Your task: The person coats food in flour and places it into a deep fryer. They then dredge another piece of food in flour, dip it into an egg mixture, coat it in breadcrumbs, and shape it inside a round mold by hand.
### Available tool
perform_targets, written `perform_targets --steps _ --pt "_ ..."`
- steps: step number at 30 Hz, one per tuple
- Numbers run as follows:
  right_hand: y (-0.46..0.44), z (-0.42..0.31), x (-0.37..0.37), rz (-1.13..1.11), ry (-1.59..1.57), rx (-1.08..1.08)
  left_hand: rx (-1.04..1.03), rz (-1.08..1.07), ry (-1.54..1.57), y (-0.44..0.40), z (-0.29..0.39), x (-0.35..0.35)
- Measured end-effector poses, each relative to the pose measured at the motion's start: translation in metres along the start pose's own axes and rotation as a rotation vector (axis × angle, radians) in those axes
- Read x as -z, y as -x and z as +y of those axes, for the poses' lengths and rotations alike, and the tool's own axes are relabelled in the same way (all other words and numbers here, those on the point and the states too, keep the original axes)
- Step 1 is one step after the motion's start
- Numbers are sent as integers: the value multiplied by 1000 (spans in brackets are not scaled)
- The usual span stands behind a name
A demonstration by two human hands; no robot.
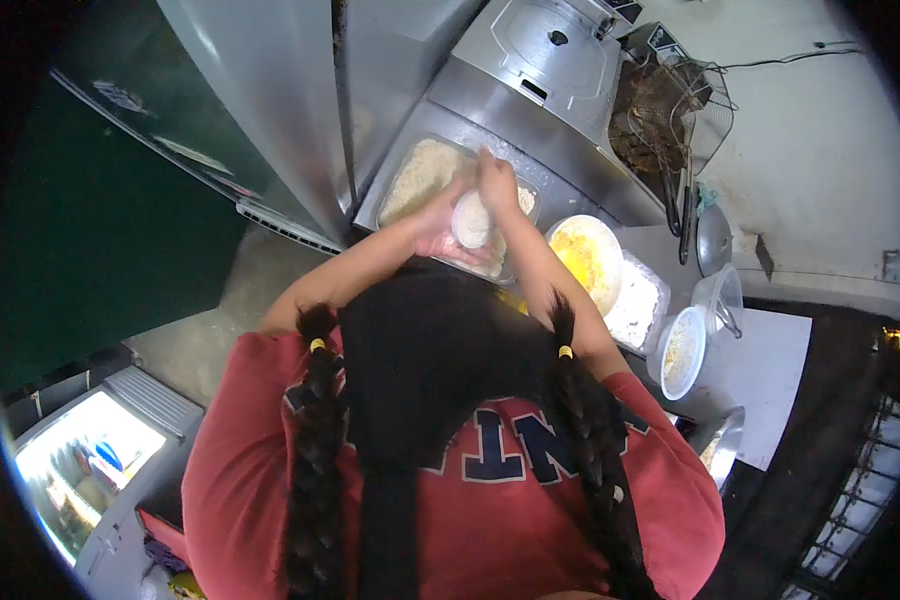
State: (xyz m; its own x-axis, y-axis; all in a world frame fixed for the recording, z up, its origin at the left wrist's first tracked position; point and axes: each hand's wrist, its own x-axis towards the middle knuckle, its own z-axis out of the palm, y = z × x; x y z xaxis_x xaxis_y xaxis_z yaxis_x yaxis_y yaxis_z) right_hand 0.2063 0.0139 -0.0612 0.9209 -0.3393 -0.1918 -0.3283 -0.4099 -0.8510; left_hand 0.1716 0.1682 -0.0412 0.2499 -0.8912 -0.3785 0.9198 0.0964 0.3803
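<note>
Above a clear rectangular tray (388,200) of pale crumbs (425,172), my left hand (440,226) is wrapped around a small round white cup (471,220). Pale crumbs or powder fill the cup's mouth. My right hand (497,184) is closed just above and to the right of the cup, over the tray's right part. Whatever its fingers hold, if anything, is hidden. Right of my right forearm sits a white bowl (610,296) with yellow liquid, apparently beaten egg, next to a tray of white powder (638,308).
A steel fryer-like appliance (540,60) stands behind the tray, with wire baskets (705,110) to its right. Farther right are a tub of crumbs (682,355), a clear container (718,298) and a metal lid (713,240). A tall metal door (270,90) borders the left.
</note>
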Motion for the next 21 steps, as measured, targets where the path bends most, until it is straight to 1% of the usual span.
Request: perform_targets --steps 1,2,3,4,5,6,7,8,10,11,13,14,15,16,17,19,20,21 --pt "0 3 -1 3 3 -3 -39 142 99 2 0 -10" --pt "-2 5 -2 85 0 3 -37 139 99 -5 -1 -7" --pt "-6 7 -4 166 -3 10 -99 119 99 -15 -3 0" --pt "-12 3 0 163 -2 9 -161 102 103 -20 -3 4" --pt "-21 -2 9 78 -32 6 -161 104 106 -24 -3 10" --pt "-34 -7 12 -4 -63 5 -141 61 109 -27 1 13" --pt "-41 -9 10 -55 -129 -5 -119 17 110 -31 5 16" --pt "-44 -7 12 -48 -129 -8 -113 13 108 -37 8 26" --pt "-33 -21 16 -210 181 -2 -42 -518 136 -47 9 49" --pt "-26 -23 13 -209 180 -5 -39 -518 137 -51 9 54" --pt "-18 -15 5 -29 291 -48 14 -612 63 -44 11 47" --pt "-15 -10 4 -33 293 -51 13 -611 69 -42 6 41" --pt "-13 -5 4 -4 225 -57 -22 -209 79 -21 7 5" --pt "-12 -1 5 27 156 -61 -55 191 83 -10 8 -15" --pt "-14 3 6 30 154 -61 -53 190 80 -16 5 -8" --pt "-18 8 9 105 -8 -106 -140 57 136 -32 -3 10" --pt "-21 6 13 103 -9 -105 -142 59 136 -37 -4 16" --pt "-24 -6 20 34 -65 -128 -142 24 191 -39 -3 18"
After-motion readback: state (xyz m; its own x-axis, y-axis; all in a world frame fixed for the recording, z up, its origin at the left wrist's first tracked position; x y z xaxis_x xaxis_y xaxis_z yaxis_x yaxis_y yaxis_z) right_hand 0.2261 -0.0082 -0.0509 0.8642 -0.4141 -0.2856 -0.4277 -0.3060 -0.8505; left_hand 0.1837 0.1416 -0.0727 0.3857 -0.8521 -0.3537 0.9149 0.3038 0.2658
